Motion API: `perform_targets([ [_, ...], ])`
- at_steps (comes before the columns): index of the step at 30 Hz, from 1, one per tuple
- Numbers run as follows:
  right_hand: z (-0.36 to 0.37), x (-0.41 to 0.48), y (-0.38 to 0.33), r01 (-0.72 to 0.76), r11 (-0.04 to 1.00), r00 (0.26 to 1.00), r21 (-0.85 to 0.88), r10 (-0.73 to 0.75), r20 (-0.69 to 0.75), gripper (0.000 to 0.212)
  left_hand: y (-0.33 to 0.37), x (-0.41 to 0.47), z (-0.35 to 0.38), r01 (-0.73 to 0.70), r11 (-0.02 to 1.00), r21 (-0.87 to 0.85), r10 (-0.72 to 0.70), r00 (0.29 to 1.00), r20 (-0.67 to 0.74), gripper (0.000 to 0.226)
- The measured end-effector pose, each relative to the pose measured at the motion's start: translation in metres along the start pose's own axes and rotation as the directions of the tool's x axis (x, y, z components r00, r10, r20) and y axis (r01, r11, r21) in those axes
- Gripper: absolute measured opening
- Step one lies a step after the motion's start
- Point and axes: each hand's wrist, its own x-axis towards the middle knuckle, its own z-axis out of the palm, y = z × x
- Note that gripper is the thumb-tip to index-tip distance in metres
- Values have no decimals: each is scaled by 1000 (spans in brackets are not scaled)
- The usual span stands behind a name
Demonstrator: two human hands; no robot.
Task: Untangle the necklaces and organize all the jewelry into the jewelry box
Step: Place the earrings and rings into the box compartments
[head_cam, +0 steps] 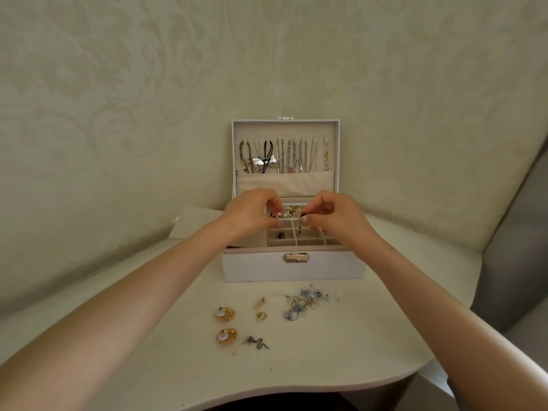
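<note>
From my remote seat I saw the jewelry box at mid-table, lid upright against the wall. The necklaces hung in a row inside the lid above a beige pocket, incl. a silver bow pendant on a dark cord.

Both hands were over the divided tray, close together but not touching. The right hand pinched a small dark piece betw. thumb and index, w/ a thin dark bit dangling below it over a tray cell. The left hand had its fingers curled, thumb and index tips drawn together at a tiny pale spot. I couldn't tell whether that was a held piece or just a nail. Gold rings sat in the back cells betw. the hands.

Loose jewelry lay on the table in front of the box:
- two gold earrings w/ white pearls, one nearer than the other, at left
- two small gold pieces just right of those
- a dark snake-shaped piece nearest me
- a blue-and-gold chain tangle near the box front, right of centre

The box latch was on the front wall. A pale card lay flat behind my left wrist.
</note>
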Motion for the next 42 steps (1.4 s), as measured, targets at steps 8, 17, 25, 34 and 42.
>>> perform_targets([
  [8,16,16,-3,76,960,993,-270,-47,110,14,3,-17,-9,59,989,134,-34,982,-185,16],
  [17,-25,-52,2,152,963,895,-223,-38,444,13,29,-91,1,-204,971,128,159,942,297,16],
  [25,2,-69,30,326,810,894,-488,-96,438,18,30,-106,47,-142,976,167,94,959,268,28],
  [34,-3,-73,36,147,721,978,-677,-4,208,12,25,-104,48,-165,975,146,132,968,215,9],
  [42,-16,-68,30,83,886,989,-455,-18,145,13,32,-89,14,-125,992,-26,127,991,50,13],
])
